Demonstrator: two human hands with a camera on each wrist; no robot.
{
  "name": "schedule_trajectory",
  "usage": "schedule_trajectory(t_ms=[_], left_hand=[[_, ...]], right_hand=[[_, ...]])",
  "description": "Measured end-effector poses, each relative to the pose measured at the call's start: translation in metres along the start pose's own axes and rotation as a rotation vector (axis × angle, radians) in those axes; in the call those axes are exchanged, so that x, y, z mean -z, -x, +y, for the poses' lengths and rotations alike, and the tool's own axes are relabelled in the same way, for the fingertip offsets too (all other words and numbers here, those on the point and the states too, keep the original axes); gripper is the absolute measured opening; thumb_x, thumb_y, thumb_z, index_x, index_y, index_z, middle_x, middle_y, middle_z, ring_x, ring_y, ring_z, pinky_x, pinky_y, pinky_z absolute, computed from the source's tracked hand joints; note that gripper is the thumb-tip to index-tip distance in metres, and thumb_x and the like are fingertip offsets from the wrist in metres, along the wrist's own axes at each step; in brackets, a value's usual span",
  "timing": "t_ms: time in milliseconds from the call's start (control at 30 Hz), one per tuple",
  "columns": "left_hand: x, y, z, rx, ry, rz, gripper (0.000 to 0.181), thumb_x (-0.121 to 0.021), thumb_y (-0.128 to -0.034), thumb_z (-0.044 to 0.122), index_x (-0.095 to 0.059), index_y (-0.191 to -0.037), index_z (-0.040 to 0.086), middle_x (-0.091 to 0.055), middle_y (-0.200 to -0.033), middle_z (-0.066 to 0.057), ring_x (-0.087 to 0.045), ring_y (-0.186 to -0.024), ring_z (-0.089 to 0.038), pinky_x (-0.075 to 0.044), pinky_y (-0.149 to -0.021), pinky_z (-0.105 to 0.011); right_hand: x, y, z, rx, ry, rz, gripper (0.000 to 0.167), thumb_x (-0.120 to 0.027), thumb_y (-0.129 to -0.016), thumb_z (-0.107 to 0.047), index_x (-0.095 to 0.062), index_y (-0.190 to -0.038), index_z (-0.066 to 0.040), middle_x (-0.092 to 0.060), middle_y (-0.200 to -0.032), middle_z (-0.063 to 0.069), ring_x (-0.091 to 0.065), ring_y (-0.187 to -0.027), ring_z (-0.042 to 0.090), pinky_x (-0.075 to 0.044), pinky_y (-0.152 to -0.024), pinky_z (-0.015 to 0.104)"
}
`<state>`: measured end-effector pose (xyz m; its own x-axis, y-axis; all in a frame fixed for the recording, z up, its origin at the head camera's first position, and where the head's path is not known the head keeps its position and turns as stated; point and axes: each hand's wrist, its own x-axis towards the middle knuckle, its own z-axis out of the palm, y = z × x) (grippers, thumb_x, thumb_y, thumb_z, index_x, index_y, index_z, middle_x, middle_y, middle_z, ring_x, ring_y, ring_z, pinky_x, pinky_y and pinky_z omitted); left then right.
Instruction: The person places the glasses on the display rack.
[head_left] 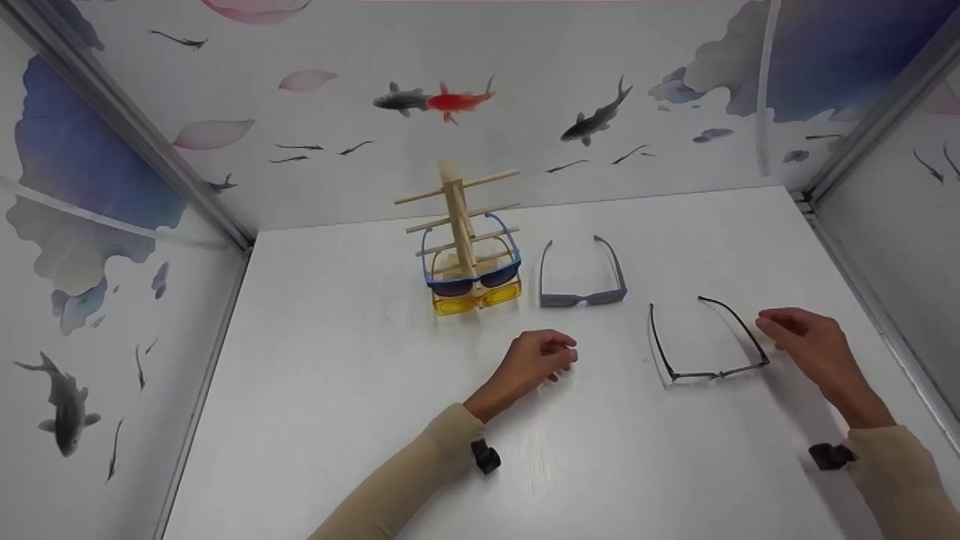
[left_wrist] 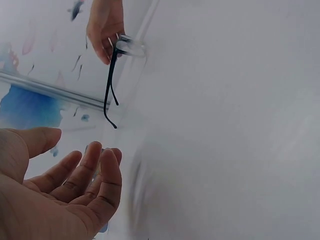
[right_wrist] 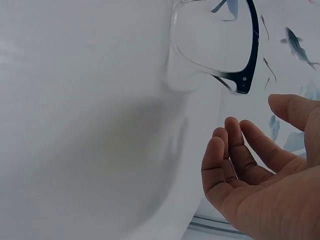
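Black-framed clear eyeglasses (head_left: 720,373) stand on the table with both temples unfolded toward the far side. Just to their right hovers my right hand (head_left: 814,349), fingers loosely bent; the right wrist view shows a gap between these fingers (right_wrist: 235,150) and the frame's dark corner (right_wrist: 244,82). My left hand (head_left: 529,364) is over the table left of the eyeglasses, holding nothing. Its relaxed fingers (left_wrist: 107,185) face away from the thumb in the left wrist view. Grey sunglasses (head_left: 583,298) lie unfolded farther back, between the eyeglasses and a wooden display rack (head_left: 459,217).
On the rack's lower bars hang blue-framed sunglasses (head_left: 472,283) above yellow glasses (head_left: 456,306); its upper bars are bare. White panels printed with fish (head_left: 459,101) enclose the white table (head_left: 315,375) at the back and both sides.
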<state>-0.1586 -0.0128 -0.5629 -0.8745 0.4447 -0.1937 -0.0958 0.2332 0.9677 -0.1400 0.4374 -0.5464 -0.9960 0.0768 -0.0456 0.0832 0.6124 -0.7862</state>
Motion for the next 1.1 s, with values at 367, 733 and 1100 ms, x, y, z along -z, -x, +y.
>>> schedule_trajectory(t_ms=[367, 733, 1100], left_hand=[[-0.030, -0.018, -0.001, -0.067, 0.029, -0.037, 0.034, -0.072, -0.1075, 0.021, -0.074, -0.133, -0.002, -0.080, -0.109, -0.010, -0.076, -0.096, -0.029, -0.062, -0.073, -0.027], [-0.052, -0.026, -0.001, -0.050, 0.087, -0.042, 0.033, -0.073, -0.1069, 0.019, -0.074, -0.133, -0.002, -0.082, -0.109, -0.013, -0.077, -0.093, -0.025, -0.060, -0.070, -0.025], [-0.076, -0.037, -0.002, -0.016, 0.155, -0.047, 0.031, -0.073, -0.1065, 0.017, -0.075, -0.132, 0.000, -0.082, -0.105, -0.012, -0.078, -0.090, -0.024, -0.060, -0.068, -0.026]], right_hand=[[-0.003, 0.008, 0.013, -0.044, -0.025, -0.042, 0.056, -0.067, -0.112, -0.033, -0.061, -0.146, 0.012, -0.070, -0.108, -0.018, -0.065, -0.097, -0.002, -0.058, -0.078, 0.016], [-0.010, 0.016, 0.016, -0.064, -0.013, -0.049, 0.056, -0.067, -0.112, -0.033, -0.062, -0.145, 0.012, -0.074, -0.115, -0.006, -0.064, -0.096, -0.005, -0.060, -0.080, 0.017], [-0.013, 0.028, 0.014, -0.093, -0.030, -0.036, 0.058, -0.069, -0.110, -0.040, -0.066, -0.142, 0.008, -0.077, -0.109, -0.007, -0.069, -0.093, 0.002, -0.059, -0.079, 0.018]])
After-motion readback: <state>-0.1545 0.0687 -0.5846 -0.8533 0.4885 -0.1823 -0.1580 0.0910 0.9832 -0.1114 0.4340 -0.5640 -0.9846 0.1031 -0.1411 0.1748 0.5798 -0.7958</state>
